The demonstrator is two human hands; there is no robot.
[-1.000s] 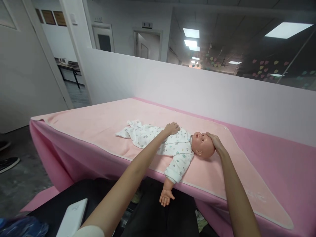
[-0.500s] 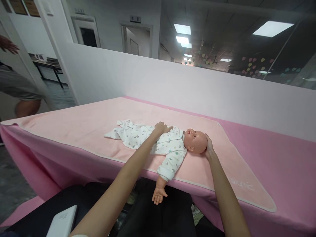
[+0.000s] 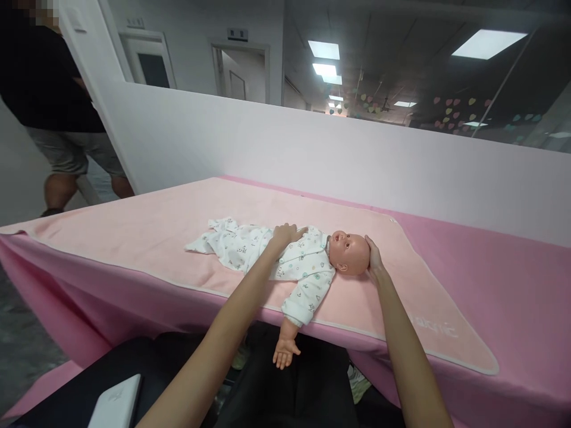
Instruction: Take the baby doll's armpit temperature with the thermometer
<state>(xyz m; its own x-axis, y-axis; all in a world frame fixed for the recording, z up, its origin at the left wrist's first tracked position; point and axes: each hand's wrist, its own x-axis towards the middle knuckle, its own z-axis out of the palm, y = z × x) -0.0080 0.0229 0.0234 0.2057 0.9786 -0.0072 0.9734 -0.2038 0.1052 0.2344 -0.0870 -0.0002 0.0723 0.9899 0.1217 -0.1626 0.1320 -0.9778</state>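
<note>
A baby doll (image 3: 307,261) in a white printed outfit lies on its back on a pale pink mat (image 3: 147,238), its head to the right. One doll arm hangs over the table's near edge. Flat on the doll's chest rests my left hand (image 3: 288,235), fingers stretched out and holding nothing. My right hand (image 3: 373,254) cups the crown of the doll's head from the right, its fingers partly hidden behind the head. The palm touches the head without wrapping round it.
The mat lies over a darker pink cloth (image 3: 504,267) on the table. Behind stands a white partition (image 3: 312,154) with glass above. A person in grey shorts (image 3: 66,148) is at the far left. A white power-bank-like slab (image 3: 115,403) lies on my lap.
The person at the left has moved right, towards the partition's end. My view has shifted slightly. Both hands keep their places on the doll.
</note>
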